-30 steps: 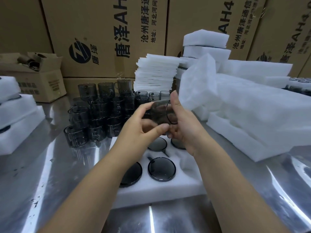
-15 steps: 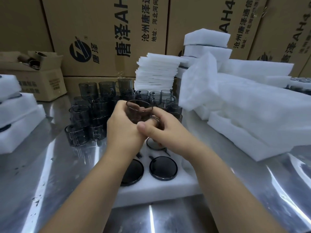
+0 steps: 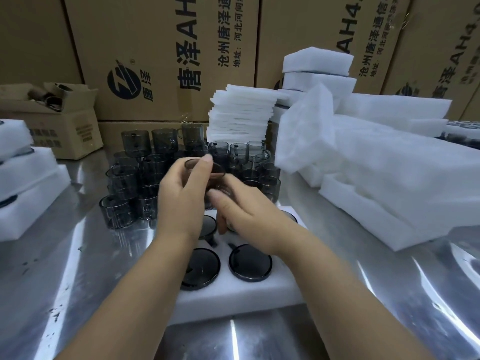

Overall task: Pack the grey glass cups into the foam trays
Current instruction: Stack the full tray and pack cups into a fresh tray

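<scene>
My left hand [image 3: 181, 201] grips a grey glass cup [image 3: 207, 175] from the left, with the fingertips over its rim. My right hand [image 3: 249, 216] pinches the cup's lower right side; motion blur hides the exact hold. Both hands hover above the far half of a white foam tray [image 3: 233, 300]. Upside-down grey cups fill the tray's holes: two in the near row [image 3: 201, 268] [image 3: 250, 263] and one behind them [image 3: 207, 226]. My hands hide the other holes. Several loose grey cups [image 3: 124, 183] are stacked in a cluster beyond the tray.
The shiny metal table [image 3: 78, 281] carries foam trays piled on the right [image 3: 389, 183] and on the left [image 3: 23, 183]. A stack of thin foam sheets [image 3: 241, 115] stands behind the cups. Cardboard boxes [image 3: 168, 61] wall off the back, and a small open box [image 3: 65, 120] sits far left.
The cup went from lying sideways between both hands to mouth-up. Both hands carried it a little left and lower, over the tray's far half.
</scene>
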